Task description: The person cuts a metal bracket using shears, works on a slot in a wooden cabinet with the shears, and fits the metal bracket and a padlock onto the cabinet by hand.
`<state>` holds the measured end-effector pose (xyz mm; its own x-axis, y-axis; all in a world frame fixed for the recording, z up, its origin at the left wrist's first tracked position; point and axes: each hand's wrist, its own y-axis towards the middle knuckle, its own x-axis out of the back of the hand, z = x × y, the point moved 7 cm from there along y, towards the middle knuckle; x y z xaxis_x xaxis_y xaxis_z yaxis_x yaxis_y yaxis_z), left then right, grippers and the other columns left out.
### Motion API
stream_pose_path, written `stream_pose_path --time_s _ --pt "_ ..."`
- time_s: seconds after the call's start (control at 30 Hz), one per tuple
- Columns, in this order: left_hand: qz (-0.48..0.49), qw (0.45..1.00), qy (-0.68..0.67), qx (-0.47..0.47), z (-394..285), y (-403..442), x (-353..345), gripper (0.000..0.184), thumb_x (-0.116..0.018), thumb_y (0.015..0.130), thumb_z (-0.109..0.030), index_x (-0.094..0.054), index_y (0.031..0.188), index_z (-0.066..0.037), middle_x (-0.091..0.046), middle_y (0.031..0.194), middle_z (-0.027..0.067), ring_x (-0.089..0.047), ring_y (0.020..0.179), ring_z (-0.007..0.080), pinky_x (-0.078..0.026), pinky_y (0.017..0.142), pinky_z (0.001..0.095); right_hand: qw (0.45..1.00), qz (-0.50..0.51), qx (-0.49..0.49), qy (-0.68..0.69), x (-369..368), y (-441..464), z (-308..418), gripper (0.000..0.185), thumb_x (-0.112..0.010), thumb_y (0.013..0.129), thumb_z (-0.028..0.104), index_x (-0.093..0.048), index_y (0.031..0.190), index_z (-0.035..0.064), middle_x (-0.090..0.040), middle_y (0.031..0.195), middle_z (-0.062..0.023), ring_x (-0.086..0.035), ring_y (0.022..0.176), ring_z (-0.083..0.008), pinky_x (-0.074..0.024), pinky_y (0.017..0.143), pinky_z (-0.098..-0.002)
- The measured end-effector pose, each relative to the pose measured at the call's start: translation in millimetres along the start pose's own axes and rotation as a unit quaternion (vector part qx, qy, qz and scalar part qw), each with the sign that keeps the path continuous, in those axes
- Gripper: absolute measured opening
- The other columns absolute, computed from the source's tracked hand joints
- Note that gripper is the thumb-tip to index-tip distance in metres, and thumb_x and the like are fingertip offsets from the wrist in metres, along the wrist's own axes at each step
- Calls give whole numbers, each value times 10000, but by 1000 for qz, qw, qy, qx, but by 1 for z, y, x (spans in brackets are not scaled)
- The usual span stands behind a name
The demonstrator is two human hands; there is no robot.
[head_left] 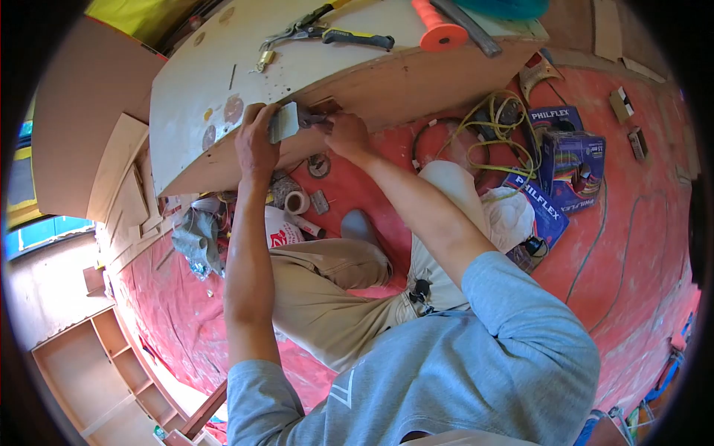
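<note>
My left hand [258, 145] is closed around a small pale, flat-faced rectangular piece [285, 123] at the front edge of the wooden bench [178, 111]. Just right of it, my right hand [348, 137] has its fingers closed on a small dark object [310, 120], whose far end meets or lies close to the pale piece. Its kind is too small to tell. On the benchtop beyond my hands lie snips with black and yellow handles [358, 38] and a brass padlock [265, 61].
An orange-handled tool [443, 36] lies at the bench's right. Purple PHILFLEX boxes [573, 167] and coiled yellow cable [476, 152] rest on the red floor covering [639, 245]. A tape roll [297, 202] and a grey-green cloth [197, 236] are below the bench.
</note>
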<state>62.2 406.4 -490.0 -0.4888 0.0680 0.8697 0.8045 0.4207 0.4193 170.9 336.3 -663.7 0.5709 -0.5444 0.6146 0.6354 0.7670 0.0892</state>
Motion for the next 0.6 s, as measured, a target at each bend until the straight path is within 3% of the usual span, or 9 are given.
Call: stream_pose_path --time_s 0.1,0.2,0.3,0.6 --pt "10 1000 -19 1 -4 4 1 495 -654 589 98 -609 1046 -86 -573 1023 111 -594 914 340 -489 748 387 999 -22 30 -3 -1 -2 1 392 -612 819 444 -687 906 69 -667 886 -145 -635 828 -323 -499 737 -431" --pt "32 999 2 -17 0 7 -3 500 -662 573 93 -607 1040 -76 -562 997 118 -586 914 343 -483 747 396 994 -102 40 9 11 -2 3 371 -630 804 442 -701 822 78 -655 758 -165 -640 715 -334 -505 649 -443" --pt "19 998 18 -53 -2 5 -6 506 -668 555 91 -605 1033 -63 -551 983 124 -574 908 347 -475 743 402 999 -4 15 -30 10 -1 7 382 -598 830 431 -675 921 69 -666 879 -143 -635 823 -319 -498 727 -422" --pt "13 990 82 -111 -18 12 0 434 -659 588 47 -607 1011 -33 -548 969 150 -533 936 361 -432 825 431 1000 -13 -6 0 8 -2 2 363 -604 827 419 -694 871 70 -668 836 -148 -645 825 -315 -503 703 -437"
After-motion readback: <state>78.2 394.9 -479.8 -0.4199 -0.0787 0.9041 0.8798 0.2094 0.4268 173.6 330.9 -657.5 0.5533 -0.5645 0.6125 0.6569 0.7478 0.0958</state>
